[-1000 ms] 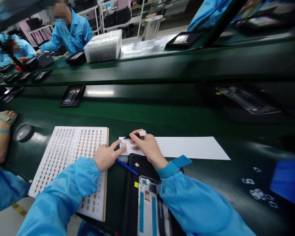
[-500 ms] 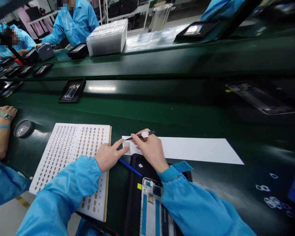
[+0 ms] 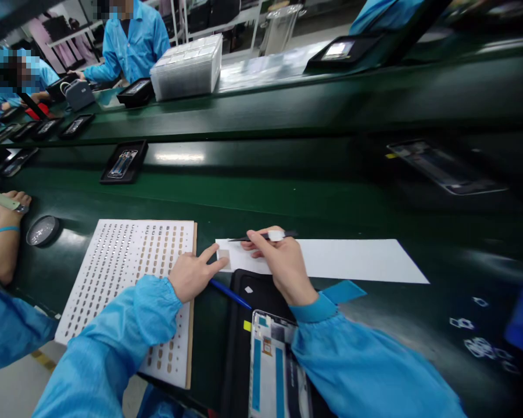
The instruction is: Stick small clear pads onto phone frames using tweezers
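My right hand [image 3: 281,264] pinches black tweezers [image 3: 261,237] with a white band, their tip pointing left above the left end of a long white paper strip [image 3: 348,260]. My left hand [image 3: 194,276] rests on the edge of a white perforated sheet [image 3: 122,273] of small parts, forefinger stretched out and pressing a small pale square [image 3: 224,257] on the strip's left end. Below my hands lies a black tray [image 3: 244,325] holding a white phone frame [image 3: 268,366]. A blue pen [image 3: 229,294] lies under my left hand.
A dark green conveyor belt [image 3: 287,191] carries a black tray with a phone part [image 3: 122,162]. A round metal dish [image 3: 42,230] and a neighbour's forearm [image 3: 0,244] are at the left. Co-workers in blue coats sit beyond, by a clear stacked box [image 3: 185,67]. Small white pieces [image 3: 479,345] lie at right.
My right hand with the tweezers has drawn slightly right and up, away from the pale square. My left forefinger stays pressed on the strip's end.
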`<state>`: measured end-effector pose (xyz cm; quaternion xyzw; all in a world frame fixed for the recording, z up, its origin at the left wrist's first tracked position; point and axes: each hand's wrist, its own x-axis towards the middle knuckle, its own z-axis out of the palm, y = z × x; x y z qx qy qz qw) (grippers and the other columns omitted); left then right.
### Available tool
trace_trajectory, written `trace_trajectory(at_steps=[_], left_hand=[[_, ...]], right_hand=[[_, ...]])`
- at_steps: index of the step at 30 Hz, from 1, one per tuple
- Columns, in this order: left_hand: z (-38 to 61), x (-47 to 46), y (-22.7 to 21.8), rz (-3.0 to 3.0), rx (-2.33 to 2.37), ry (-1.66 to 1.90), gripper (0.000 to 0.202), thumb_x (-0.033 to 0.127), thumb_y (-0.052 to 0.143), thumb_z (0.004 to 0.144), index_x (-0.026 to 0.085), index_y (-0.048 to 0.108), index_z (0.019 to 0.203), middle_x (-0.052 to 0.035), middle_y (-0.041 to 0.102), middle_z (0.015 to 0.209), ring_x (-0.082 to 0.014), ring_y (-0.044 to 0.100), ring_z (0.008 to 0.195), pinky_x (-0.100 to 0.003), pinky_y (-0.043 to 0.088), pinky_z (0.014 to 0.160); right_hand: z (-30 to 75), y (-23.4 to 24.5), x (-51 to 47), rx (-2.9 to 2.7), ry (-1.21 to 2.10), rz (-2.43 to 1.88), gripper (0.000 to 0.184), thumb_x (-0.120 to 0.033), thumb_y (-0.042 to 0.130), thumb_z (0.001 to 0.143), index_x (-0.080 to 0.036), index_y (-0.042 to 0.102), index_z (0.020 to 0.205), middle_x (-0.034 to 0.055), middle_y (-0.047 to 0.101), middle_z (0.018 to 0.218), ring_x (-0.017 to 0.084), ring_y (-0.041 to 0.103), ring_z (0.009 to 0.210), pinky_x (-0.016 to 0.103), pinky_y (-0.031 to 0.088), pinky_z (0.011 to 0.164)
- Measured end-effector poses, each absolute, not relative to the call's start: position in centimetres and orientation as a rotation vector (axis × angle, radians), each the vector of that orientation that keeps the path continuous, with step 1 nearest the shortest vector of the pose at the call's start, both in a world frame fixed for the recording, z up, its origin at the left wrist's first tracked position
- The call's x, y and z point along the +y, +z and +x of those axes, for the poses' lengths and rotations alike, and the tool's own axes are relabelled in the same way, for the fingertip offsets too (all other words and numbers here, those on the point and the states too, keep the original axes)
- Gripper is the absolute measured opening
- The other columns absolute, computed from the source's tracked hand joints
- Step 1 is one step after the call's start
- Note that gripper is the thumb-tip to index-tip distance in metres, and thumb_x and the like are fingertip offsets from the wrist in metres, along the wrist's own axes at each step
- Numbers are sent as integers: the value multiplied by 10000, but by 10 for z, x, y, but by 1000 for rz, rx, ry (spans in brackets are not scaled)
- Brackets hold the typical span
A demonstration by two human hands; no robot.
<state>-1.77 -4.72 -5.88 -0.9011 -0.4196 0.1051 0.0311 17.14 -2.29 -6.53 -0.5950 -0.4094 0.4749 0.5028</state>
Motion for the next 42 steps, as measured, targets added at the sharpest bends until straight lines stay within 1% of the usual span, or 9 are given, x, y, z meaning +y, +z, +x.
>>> trace_trajectory(at_steps=[3, 5, 7, 10, 12, 14, 18, 25, 42], left_hand=[[-19, -46, -61, -2759, -1284, 292, 488, 115, 496, 891, 322, 522, 1333, -92, 447, 1477, -168, 672, 708, -322, 535, 650], [-22, -46, -63, -2756, -1288, 226, 504, 87, 510, 862, 324, 552, 1306, -72, 477, 1456, -161, 667, 686, -316, 538, 636], [-25, -45, -64, -2761, -1325, 69, 469, 90, 511, 858, 317, 592, 1260, -62, 521, 1416, -155, 668, 679, -298, 536, 611], [-26, -44, -57, -2774, -1452, -414, 312, 173, 502, 908, 267, 642, 1171, -68, 591, 1322, -153, 682, 774, -255, 532, 614], [-19, -46, -48, -2876, -1515, -745, 240, 223, 508, 928, 219, 653, 1120, -76, 644, 1202, -162, 673, 899, -244, 537, 698], [-5, -50, -38, -3102, -1526, -871, 202, 228, 533, 918, 189, 661, 1069, -67, 680, 1049, -164, 658, 928, -249, 527, 769], [32, -59, -27, -3489, -1571, -443, 142, 244, 578, 891, 193, 693, 958, -27, 705, 891, -159, 651, 804, -243, 489, 723], [68, -58, -30, -3477, -1548, 145, 188, 295, 572, 904, 173, 709, 860, -18, 695, 768, -157, 617, 683, -238, 409, 629], [70, -59, -28, -3433, -1534, 310, 199, 320, 563, 898, 197, 712, 946, -15, 714, 855, -173, 642, 749, -245, 413, 638]], right_hand=[[195, -51, -48, -907, 1072, -1383, 462, -607, 749, 654, -192, 561, 735, 47, 650, 610, 230, 687, 648, 237, 462, 454], [213, -47, -76, -911, 1011, -1416, 439, -599, 746, 679, -199, 568, 708, 12, 573, 516, 233, 675, 626, 229, 412, 422], [227, -49, -107, -939, 968, -1500, 413, -588, 727, 715, -207, 573, 679, -8, 502, 466, 250, 677, 643, 242, 415, 436], [238, -60, -146, -996, 938, -1627, 365, -547, 686, 776, -206, 603, 678, 19, 580, 577, 244, 675, 650, 281, 470, 515], [239, -67, -160, -1041, 920, -1670, 346, -522, 660, 802, -200, 626, 681, 42, 637, 682, 231, 665, 639, 299, 483, 546], [238, -71, -164, -1091, 886, -1674, 340, -502, 640, 822, -198, 638, 668, 51, 647, 715, 229, 659, 662, 303, 487, 566], [234, -72, -162, -1157, 827, -1614, 339, -477, 618, 854, -205, 621, 651, 44, 633, 692, 214, 648, 665, 287, 484, 564], [233, -75, -164, -1198, 777, -1632, 305, -446, 604, 873, -210, 618, 679, 29, 626, 666, 186, 609, 580, 280, 433, 495], [228, -74, -165, -1249, 641, -1609, 298, -363, 599, 888, -203, 641, 641, 32, 628, 679, 167, 609, 591, 257, 428, 493]])
